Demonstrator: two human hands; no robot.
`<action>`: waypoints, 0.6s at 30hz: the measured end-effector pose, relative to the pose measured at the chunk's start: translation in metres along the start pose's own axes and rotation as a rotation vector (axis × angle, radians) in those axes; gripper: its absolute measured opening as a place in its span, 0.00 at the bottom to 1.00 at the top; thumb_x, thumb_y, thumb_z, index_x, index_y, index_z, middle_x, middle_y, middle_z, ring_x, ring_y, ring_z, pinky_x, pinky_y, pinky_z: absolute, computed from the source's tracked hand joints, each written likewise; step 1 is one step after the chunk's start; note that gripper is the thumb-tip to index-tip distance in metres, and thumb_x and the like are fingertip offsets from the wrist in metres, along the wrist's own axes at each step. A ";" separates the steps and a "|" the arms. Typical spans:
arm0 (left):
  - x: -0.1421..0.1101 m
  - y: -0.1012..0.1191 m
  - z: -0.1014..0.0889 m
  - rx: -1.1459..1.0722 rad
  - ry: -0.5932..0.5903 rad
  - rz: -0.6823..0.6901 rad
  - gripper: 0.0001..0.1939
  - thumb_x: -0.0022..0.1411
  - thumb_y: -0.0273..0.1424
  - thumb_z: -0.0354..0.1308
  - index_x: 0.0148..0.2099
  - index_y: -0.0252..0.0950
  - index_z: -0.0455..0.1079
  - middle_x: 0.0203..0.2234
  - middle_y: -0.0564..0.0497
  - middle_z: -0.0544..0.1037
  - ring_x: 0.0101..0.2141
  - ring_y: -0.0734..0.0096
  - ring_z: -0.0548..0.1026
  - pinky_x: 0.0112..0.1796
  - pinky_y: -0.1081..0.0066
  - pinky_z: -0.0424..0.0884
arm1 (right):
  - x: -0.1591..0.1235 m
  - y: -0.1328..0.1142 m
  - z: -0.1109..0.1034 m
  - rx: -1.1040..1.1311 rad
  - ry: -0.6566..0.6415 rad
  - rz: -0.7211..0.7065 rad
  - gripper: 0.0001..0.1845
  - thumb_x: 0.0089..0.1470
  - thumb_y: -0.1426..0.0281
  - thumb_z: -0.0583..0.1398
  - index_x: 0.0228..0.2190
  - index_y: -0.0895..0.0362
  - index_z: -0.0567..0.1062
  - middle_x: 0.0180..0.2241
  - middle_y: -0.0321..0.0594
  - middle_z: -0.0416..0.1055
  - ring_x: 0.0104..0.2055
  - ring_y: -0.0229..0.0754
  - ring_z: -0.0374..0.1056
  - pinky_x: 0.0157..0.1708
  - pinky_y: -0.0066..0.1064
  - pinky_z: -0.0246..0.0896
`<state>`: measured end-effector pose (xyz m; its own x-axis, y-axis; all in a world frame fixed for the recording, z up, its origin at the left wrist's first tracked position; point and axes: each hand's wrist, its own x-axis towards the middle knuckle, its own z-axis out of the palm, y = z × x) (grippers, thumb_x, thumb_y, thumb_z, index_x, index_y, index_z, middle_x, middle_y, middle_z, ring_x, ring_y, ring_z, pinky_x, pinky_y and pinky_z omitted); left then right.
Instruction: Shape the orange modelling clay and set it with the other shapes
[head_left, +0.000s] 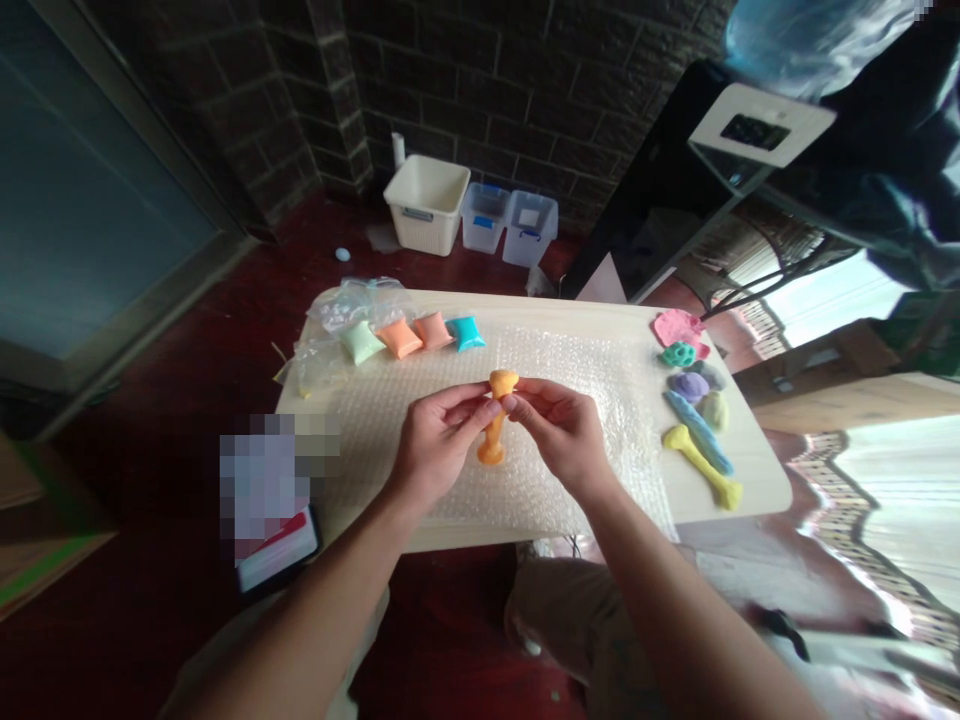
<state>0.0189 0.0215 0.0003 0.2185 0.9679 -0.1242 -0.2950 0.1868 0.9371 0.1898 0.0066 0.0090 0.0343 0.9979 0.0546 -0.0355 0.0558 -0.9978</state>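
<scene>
An orange bone-shaped piece of modelling clay [492,446] is held upright over the middle of the table, its top knob lighter than its lower end. My left hand [442,435] pinches it from the left just under the knob. From the right, my right hand [561,430] grips the same spot, thumbs nearly meeting in front. Below them lies a sheet of bubble wrap [600,440]. Sealed clay packets stand in a row beyond the hands: pale green [361,342], orange [400,338], salmon [433,330] and turquoise [466,333].
Shaped clay pieces line the table's right end, among them a yellow bone [701,466], a blue strip [699,430] and a pink piece [679,328]. Crumpled clear plastic bags [349,310] occupy the far left corner. Storage bins [426,205] stand on the floor behind.
</scene>
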 end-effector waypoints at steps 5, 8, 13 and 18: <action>-0.004 0.001 0.009 -0.070 0.063 0.076 0.19 0.53 0.40 0.81 0.45 0.38 0.87 0.41 0.45 0.89 0.46 0.57 0.86 0.54 0.56 0.81 | -0.009 -0.014 0.002 -0.058 0.076 -0.060 0.13 0.56 0.56 0.76 0.39 0.50 0.91 0.36 0.43 0.88 0.39 0.48 0.83 0.43 0.42 0.79; -0.011 0.008 0.012 -0.039 0.088 0.106 0.18 0.52 0.40 0.82 0.43 0.39 0.87 0.40 0.45 0.90 0.43 0.56 0.87 0.51 0.56 0.82 | -0.015 -0.024 0.003 -0.075 0.060 -0.087 0.12 0.57 0.57 0.75 0.38 0.49 0.92 0.35 0.42 0.88 0.36 0.46 0.81 0.39 0.39 0.77; -0.023 0.027 0.022 -0.066 0.138 0.185 0.17 0.50 0.39 0.83 0.41 0.40 0.88 0.40 0.45 0.90 0.42 0.59 0.87 0.49 0.60 0.82 | -0.026 -0.040 0.009 0.010 0.044 -0.085 0.11 0.58 0.58 0.74 0.40 0.47 0.91 0.37 0.41 0.88 0.33 0.42 0.76 0.37 0.38 0.73; -0.032 0.039 0.037 -0.131 0.123 0.160 0.20 0.48 0.39 0.84 0.41 0.37 0.87 0.40 0.44 0.90 0.41 0.61 0.87 0.51 0.58 0.81 | -0.033 -0.050 0.010 0.090 0.093 -0.081 0.12 0.55 0.57 0.75 0.38 0.49 0.91 0.35 0.41 0.87 0.33 0.42 0.74 0.37 0.38 0.71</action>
<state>0.0349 -0.0085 0.0527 0.0463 0.9986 -0.0240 -0.4369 0.0418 0.8985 0.1801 -0.0293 0.0579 0.1328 0.9829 0.1274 -0.1184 0.1434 -0.9826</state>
